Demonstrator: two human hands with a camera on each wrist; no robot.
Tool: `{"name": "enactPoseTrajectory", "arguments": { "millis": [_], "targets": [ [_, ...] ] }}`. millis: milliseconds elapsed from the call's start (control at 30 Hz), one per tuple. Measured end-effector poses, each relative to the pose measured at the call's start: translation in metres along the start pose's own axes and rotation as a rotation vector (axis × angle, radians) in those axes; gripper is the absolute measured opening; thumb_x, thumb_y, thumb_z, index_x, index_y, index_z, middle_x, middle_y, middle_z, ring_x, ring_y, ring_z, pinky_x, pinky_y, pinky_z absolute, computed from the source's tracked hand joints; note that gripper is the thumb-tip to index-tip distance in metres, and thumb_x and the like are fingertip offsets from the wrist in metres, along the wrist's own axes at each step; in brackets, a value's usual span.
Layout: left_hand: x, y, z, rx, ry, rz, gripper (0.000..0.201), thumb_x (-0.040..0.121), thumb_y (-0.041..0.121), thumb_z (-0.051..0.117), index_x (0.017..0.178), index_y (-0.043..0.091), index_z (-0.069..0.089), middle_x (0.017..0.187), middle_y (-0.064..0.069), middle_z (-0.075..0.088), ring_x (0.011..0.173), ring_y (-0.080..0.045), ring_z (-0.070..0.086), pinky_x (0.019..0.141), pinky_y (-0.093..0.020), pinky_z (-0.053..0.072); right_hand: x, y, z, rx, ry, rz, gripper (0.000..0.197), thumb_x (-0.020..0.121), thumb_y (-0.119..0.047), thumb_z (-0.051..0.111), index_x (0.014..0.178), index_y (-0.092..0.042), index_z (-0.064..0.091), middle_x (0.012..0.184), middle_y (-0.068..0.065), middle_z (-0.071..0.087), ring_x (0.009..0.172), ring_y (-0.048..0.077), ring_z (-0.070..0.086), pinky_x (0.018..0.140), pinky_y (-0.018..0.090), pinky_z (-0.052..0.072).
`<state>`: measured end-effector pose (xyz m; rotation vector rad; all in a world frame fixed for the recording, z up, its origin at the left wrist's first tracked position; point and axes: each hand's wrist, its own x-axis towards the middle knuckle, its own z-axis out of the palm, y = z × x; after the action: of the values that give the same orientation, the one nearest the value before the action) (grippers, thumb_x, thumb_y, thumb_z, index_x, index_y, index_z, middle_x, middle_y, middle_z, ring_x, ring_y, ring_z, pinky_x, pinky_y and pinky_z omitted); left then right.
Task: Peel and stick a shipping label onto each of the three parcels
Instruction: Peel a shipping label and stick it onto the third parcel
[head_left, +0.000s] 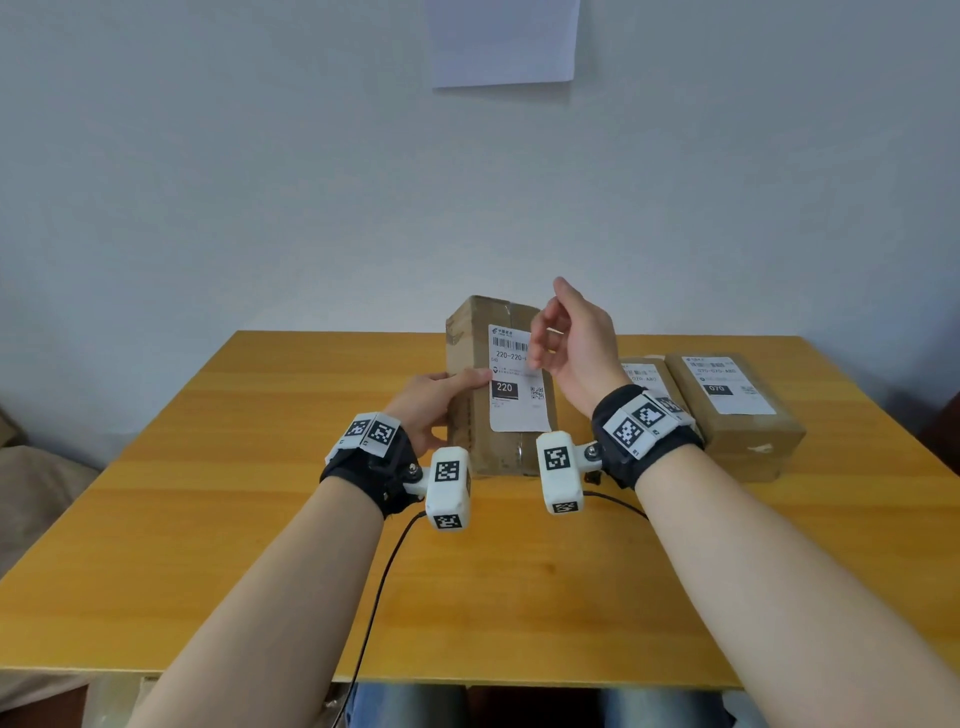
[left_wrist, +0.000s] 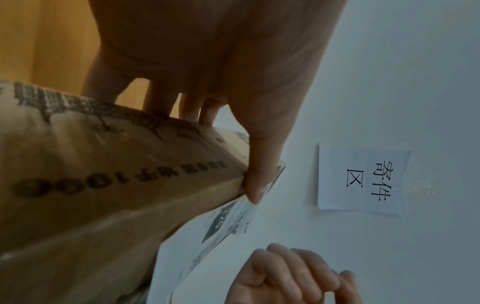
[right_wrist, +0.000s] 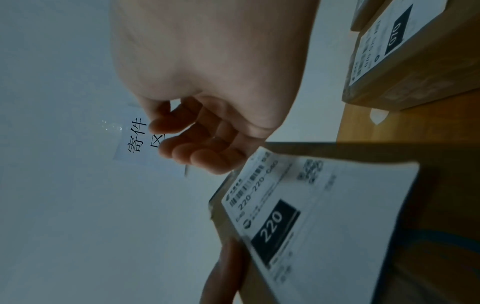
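Note:
A brown cardboard parcel (head_left: 470, 332) stands tilted up at the table's middle with a white "220" shipping label (head_left: 514, 400) flat on its front face. My left hand (head_left: 441, 395) grips its left edge: the thumb (left_wrist: 257, 181) presses the front beside the label (left_wrist: 226, 218), and the fingers go behind. My right hand (head_left: 550, 332) hovers in front of the parcel's upper right corner, fingers (right_wrist: 197, 152) loosely curled and holding nothing, just off the label (right_wrist: 311, 216). Two more parcels lie flat at the right, one (head_left: 748, 421) with a "070" label (head_left: 727, 384), the other (head_left: 644, 374) also labelled.
The wooden table (head_left: 260, 519) ends at a pale wall where a paper sign (head_left: 504, 41) hangs. A black cable (head_left: 384, 571) runs from my left wrist over the front edge. A small white scrap (head_left: 761, 448) lies by the right parcels.

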<state>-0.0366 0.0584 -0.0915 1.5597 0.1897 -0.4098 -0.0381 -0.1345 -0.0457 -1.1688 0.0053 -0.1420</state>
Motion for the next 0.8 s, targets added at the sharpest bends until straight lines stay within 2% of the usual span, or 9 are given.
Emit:
{"name": "enactPoseTrajectory", "arguments": {
  "millis": [67, 167, 300, 500, 600, 667, 733, 800],
  "targets": [
    [-0.002, 0.000, 0.003, -0.002, -0.019, 0.006, 0.050, 0.088, 0.039, 0.084, 0.129, 0.016, 0.070, 0.117, -0.005, 0.079, 0.111, -0.028, 0.070, 0.083, -0.050, 0.063, -0.004, 0.001, 0.004, 0.053, -0.019, -0.003, 0.042, 0.107, -0.036, 0.054, 0.072, -0.013, 0.052, 0.062, 0.009, 0.057, 0.050, 0.025, 0.048, 0.047, 0.032, 0.043],
    [-0.004, 0.001, 0.007, 0.010, -0.039, 0.025, 0.050, 0.087, 0.042, 0.084, 0.128, 0.017, 0.071, 0.120, -0.007, 0.078, 0.114, -0.030, 0.070, 0.089, -0.054, 0.063, -0.010, 0.001, 0.008, 0.101, -0.066, -0.003, 0.049, 0.109, -0.038, 0.050, 0.065, -0.014, 0.050, 0.056, 0.011, 0.055, 0.043, 0.025, 0.046, 0.044, 0.030, 0.039],
    [-0.009, 0.005, 0.009, 0.029, -0.076, 0.048, 0.050, 0.087, 0.045, 0.083, 0.128, 0.018, 0.072, 0.119, -0.005, 0.079, 0.113, -0.029, 0.072, 0.085, -0.050, 0.065, -0.014, 0.001, 0.012, 0.040, -0.120, -0.015, 0.054, 0.109, -0.037, 0.048, 0.060, -0.015, 0.048, 0.049, 0.011, 0.050, 0.034, 0.023, 0.042, 0.037, 0.026, 0.032],
    [-0.010, 0.005, 0.008, 0.062, -0.101, 0.084, 0.050, 0.089, 0.040, 0.082, 0.131, 0.016, 0.071, 0.120, -0.006, 0.079, 0.109, -0.029, 0.074, 0.080, -0.042, 0.065, -0.021, -0.001, 0.015, -0.248, -0.175, -0.041, 0.060, 0.109, -0.041, 0.050, 0.055, -0.014, 0.050, 0.047, 0.011, 0.046, 0.034, 0.022, 0.036, 0.041, 0.027, 0.030],
    [-0.009, 0.005, 0.008, 0.052, -0.088, 0.103, 0.045, 0.089, 0.037, 0.081, 0.128, 0.015, 0.072, 0.119, -0.009, 0.079, 0.105, -0.029, 0.073, 0.084, -0.044, 0.065, -0.022, -0.002, 0.017, -0.374, -0.177, -0.055, 0.064, 0.108, -0.041, 0.050, 0.049, -0.017, 0.052, 0.047, 0.011, 0.048, 0.034, 0.022, 0.038, 0.041, 0.026, 0.033],
    [-0.009, 0.005, 0.008, 0.043, -0.071, 0.115, 0.043, 0.089, 0.035, 0.081, 0.126, 0.014, 0.073, 0.119, -0.011, 0.079, 0.101, -0.029, 0.073, 0.082, -0.043, 0.065, -0.021, -0.001, 0.018, -0.431, -0.181, -0.052, 0.066, 0.108, -0.043, 0.049, 0.047, -0.018, 0.053, 0.048, 0.013, 0.049, 0.033, 0.022, 0.039, 0.041, 0.025, 0.034],
    [-0.008, 0.005, 0.008, 0.039, -0.052, 0.122, 0.045, 0.087, 0.034, 0.082, 0.126, 0.013, 0.074, 0.121, -0.013, 0.078, 0.100, -0.028, 0.072, 0.077, -0.040, 0.063, -0.021, 0.000, 0.018, -0.489, -0.184, -0.045, 0.066, 0.108, -0.044, 0.049, 0.049, -0.015, 0.052, 0.049, 0.015, 0.050, 0.033, 0.022, 0.039, 0.039, 0.024, 0.033],
    [-0.006, 0.005, 0.007, 0.039, -0.034, 0.121, 0.045, 0.085, 0.033, 0.083, 0.125, 0.013, 0.074, 0.120, -0.014, 0.078, 0.102, -0.029, 0.072, 0.078, -0.040, 0.061, -0.023, 0.001, 0.016, -0.551, -0.193, -0.044, 0.065, 0.108, -0.044, 0.048, 0.052, -0.011, 0.053, 0.049, 0.015, 0.050, 0.032, 0.022, 0.039, 0.037, 0.023, 0.032]
  ]
}}
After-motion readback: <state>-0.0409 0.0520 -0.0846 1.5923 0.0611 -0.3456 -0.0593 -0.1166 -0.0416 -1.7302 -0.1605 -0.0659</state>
